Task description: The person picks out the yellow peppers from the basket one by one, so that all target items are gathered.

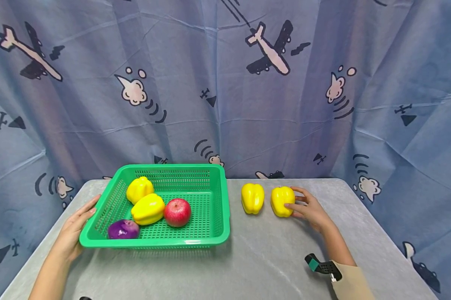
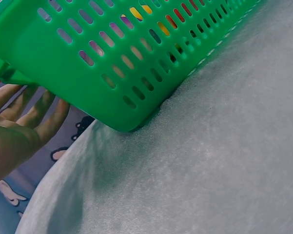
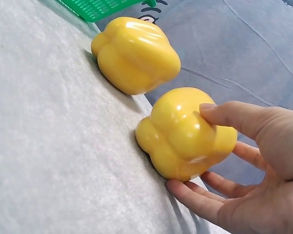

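My right hand [image 1: 310, 209] grips a yellow bell pepper [image 1: 282, 201] on the right of the table. In the right wrist view the thumb [image 3: 229, 116] lies on one side of it and the fingers are around the other. A second yellow bell pepper [image 1: 252, 198] stands just left of it. My left hand [image 1: 73, 231] touches the left side of a green plastic basket [image 1: 219, 240], its fingers fairly straight along the outer wall below the rim. Inside the basket lie two yellow bell peppers [image 1: 148, 209], a red apple [image 1: 178, 212] and a purple onion-like vegetable [image 1: 123, 229].
The grey table [image 1: 255, 266] carries the basket on its left and the two loose peppers on its right. A blue curtain [image 1: 188, 96] with airplane drawings hangs behind the far edge. A black strap [image 1: 324, 267] is on the right wrist.
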`<state>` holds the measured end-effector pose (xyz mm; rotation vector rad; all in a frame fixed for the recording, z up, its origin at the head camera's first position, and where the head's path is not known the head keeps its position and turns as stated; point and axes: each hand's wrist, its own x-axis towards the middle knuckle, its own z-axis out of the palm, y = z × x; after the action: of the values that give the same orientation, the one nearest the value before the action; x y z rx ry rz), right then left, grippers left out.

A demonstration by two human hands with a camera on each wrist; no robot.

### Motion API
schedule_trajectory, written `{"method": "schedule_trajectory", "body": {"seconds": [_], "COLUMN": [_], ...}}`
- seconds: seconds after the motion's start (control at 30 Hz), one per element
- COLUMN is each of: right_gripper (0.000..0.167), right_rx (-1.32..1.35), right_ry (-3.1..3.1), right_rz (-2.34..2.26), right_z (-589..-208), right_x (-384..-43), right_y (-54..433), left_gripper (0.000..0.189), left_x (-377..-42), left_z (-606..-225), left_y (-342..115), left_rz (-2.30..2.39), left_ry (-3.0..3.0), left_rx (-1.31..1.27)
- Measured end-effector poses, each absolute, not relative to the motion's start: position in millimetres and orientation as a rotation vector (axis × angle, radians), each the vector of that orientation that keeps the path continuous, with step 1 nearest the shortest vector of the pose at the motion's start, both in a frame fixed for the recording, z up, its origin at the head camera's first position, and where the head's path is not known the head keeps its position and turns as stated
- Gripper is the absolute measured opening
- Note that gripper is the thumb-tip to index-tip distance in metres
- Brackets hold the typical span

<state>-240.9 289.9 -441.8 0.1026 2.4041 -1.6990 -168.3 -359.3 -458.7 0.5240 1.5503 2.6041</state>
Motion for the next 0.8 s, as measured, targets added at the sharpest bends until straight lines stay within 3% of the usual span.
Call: {"method": "schedule_trajectory", "body": {"seconds": [0.8], "right_gripper": [0.085], "right_rx": [0.013], "right_ry": [2.451], "right_rz": [-1.653], "right_z": [-430.7], "right_x": [-235.3], "right_y": [299.5], "left_gripper": [0.057], "left_x": [-167.8], "left_z": [-458.6], "left_y": [-359.5], "left_rz": [2.620], "left_ry": [1.500], "left_rx": [0.525]}}
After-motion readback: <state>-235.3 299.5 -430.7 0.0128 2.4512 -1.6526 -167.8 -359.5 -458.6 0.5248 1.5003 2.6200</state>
